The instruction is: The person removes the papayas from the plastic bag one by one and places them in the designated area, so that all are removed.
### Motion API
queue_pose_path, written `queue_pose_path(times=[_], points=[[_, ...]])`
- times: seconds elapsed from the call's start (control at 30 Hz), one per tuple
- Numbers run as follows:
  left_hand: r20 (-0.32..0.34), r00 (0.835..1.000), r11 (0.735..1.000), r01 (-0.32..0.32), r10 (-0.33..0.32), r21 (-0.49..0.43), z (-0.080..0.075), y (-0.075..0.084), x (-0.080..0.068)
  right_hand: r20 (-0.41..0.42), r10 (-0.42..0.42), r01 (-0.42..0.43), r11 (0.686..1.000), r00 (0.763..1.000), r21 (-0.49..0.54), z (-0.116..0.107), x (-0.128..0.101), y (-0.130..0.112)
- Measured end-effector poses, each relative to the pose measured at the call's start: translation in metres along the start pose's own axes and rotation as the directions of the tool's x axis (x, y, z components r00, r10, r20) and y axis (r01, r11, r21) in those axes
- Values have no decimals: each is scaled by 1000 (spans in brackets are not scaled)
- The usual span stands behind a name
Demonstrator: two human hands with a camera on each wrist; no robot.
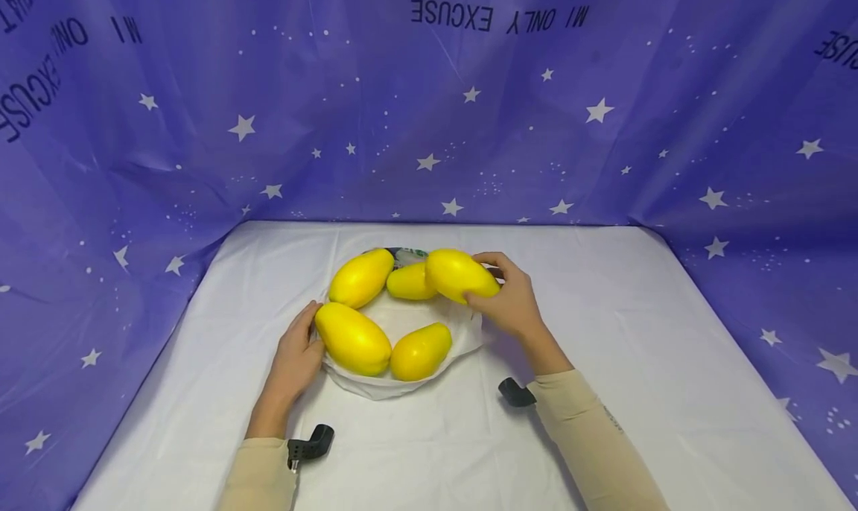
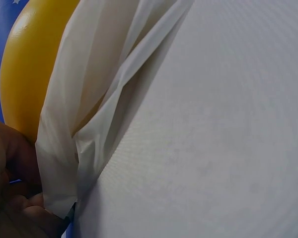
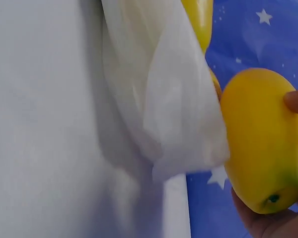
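Note:
Several yellow mangoes lie in a ring on a crumpled white bag (image 1: 402,321) in the middle of the table. My right hand (image 1: 499,291) grips the far-right mango (image 1: 459,273), thumb in front and fingers over its far side; the right wrist view shows this mango (image 3: 263,139) raised against the backdrop beside the bag (image 3: 164,99). My left hand (image 1: 298,351) lies at the bag's left edge beside the near-left mango (image 1: 353,338). In the left wrist view its fingers (image 2: 20,198) pinch the bag's edge (image 2: 84,134), with that mango (image 2: 30,74) behind.
A white cloth (image 1: 637,347) covers the table. A purple starred curtain (image 1: 167,124) closes in the back and both sides. Black wrist mounts (image 1: 315,442) (image 1: 516,392) sit on the forearms near the front.

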State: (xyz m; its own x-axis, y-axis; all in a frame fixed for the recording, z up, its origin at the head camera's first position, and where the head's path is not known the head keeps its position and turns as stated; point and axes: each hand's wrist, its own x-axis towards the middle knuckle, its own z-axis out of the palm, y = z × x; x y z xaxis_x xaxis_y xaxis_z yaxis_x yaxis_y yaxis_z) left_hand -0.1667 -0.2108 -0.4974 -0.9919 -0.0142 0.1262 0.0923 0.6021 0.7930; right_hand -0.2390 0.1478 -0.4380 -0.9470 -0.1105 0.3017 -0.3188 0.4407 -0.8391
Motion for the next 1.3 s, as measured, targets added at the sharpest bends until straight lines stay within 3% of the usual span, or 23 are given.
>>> queue_pose_path(times=[0.17, 0.43, 0.7, 0.9, 1.03, 1.3], points=[[0, 1000, 1000, 5, -5, -8, 1, -1, -1, -119, 82, -83, 997, 990, 2, -11, 1, 10], [-4, 1000, 1000, 7, -7, -9, 0, -1, 0, -258, 212, -230, 972, 943, -44, -28, 4, 32], [-3, 1000, 1000, 13, -13, -12, 0, 0, -1, -342, 299, -350, 932, 891, -95, -39, 2, 49], [-4, 1000, 1000, 13, -14, -8, 0, 1, 0, -366, 345, -409, 906, 864, -111, -43, 0, 58], [-1, 1000, 1000, 15, -15, -7, -1, 1, 0, -370, 350, -419, 900, 861, -124, -43, 0, 61], [2, 1000, 1000, 22, -22, -5, 1, 1, -1, -330, 332, -405, 896, 884, -182, -45, -2, 58]])
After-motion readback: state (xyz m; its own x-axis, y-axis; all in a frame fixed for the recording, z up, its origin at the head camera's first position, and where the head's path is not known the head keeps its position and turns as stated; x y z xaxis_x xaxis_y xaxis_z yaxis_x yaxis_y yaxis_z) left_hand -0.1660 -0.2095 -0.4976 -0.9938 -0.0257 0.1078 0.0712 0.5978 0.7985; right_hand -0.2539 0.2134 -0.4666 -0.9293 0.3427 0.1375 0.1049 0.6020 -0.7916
